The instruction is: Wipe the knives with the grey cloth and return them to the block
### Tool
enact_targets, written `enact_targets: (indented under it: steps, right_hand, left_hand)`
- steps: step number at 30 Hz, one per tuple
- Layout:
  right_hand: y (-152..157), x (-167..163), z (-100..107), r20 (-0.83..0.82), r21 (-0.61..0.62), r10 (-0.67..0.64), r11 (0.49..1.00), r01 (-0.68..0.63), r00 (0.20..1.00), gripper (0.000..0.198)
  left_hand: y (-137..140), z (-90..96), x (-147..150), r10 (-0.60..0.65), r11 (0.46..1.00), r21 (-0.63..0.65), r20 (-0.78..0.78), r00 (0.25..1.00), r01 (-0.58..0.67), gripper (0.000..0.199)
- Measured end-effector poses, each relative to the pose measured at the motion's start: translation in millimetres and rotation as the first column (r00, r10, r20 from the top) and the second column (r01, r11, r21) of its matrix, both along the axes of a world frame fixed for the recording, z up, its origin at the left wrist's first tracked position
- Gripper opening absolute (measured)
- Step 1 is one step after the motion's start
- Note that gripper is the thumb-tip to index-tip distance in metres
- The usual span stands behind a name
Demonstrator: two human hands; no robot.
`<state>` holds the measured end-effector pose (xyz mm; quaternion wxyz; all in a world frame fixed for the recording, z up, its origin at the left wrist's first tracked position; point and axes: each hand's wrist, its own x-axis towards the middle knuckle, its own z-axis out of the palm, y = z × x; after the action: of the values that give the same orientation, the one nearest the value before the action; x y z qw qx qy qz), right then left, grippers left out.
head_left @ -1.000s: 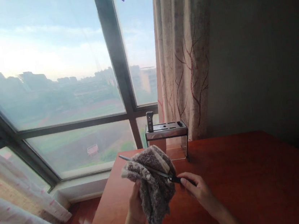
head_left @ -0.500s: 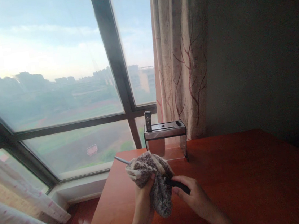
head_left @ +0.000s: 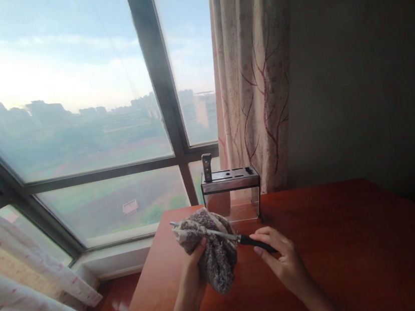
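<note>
Grey fluffy cloth (head_left: 215,255) bunched around thin black-handled sharpening rod (head_left: 223,236), rod near-horizontal.

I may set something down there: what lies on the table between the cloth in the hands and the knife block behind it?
In the head view the stretch of table between the cloth and the knife block looks bare; they nearly overlap.

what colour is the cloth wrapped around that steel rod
Mottled grey-brown with a pale cream edge; the cloth shows best in the head view, held in the left hand.
</note>
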<state>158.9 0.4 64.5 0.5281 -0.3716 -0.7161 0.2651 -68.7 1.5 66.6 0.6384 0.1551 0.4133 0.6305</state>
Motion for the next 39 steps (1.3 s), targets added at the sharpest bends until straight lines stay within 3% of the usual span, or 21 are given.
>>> enact_targets:
  steps: [6, 10, 13, 17, 21, 24, 28, 33, 39]
  right_hand:
    - [-1, -13, 1, -0.052, -0.094, 0.02, 0.995, -0.025, 0.998, 0.019]
    - [-6, -28, -3, -0.083, -0.218, 0.005, 0.976, -0.023, 0.997, 0.031]
    - [-9, -34, -3, -0.053, -0.26, 0.017, 0.965, -0.03, 0.998, 0.04]
    - [-9, -35, -6, -0.012, -0.223, 0.024, 0.975, -0.026, 1.0, 0.035]
    - [-6, -35, -13, 0.03, -0.106, -0.002, 0.994, 0.005, 1.0, 0.027]
    - [-6, -34, -13, 0.053, -0.022, 0.003, 1.0, -0.002, 0.999, 0.024]
    - [-6, -30, -6, 0.037, -0.009, 0.019, 1.0, -0.019, 0.999, 0.021]
    - [-2, -18, -1, -0.014, -0.114, -0.014, 0.993, 0.012, 1.0, 0.022]
    - [5, -7, -5, -0.1, -0.317, -0.084, 0.947, 0.048, 0.992, 0.04]
  left_hand:
    - [-7, 0.8, 16, -0.079, 0.997, 0.024, -0.024, 0.997, 0.08, 0.04]
    - [-8, 0.5, 35, -0.018, 0.994, 0.106, -0.061, 0.998, 0.024, 0.044]
    - [-8, -3.1, 40, -0.012, 0.995, 0.095, -0.071, 0.997, 0.019, 0.043]
    - [-8, -8.0, 35, -0.005, 0.998, 0.062, -0.031, 1.0, 0.007, 0.042]
    - [-6, -8.5, 31, 0.036, 0.999, 0.035, 0.002, 0.999, -0.036, 0.036]
    - [-2, -4.9, 29, 0.063, 0.998, -0.003, 0.037, 0.997, -0.063, 0.033]
    - [4, 3.6, 19, 0.132, 0.991, -0.031, 0.035, 0.991, -0.131, 0.026]
    - [10, 8.5, -3, 0.305, 0.948, 0.087, 0.028, 0.952, -0.306, 0.036]
    - [13, 2.6, -15, 0.341, 0.926, 0.156, 0.054, 0.939, -0.345, 0.039]
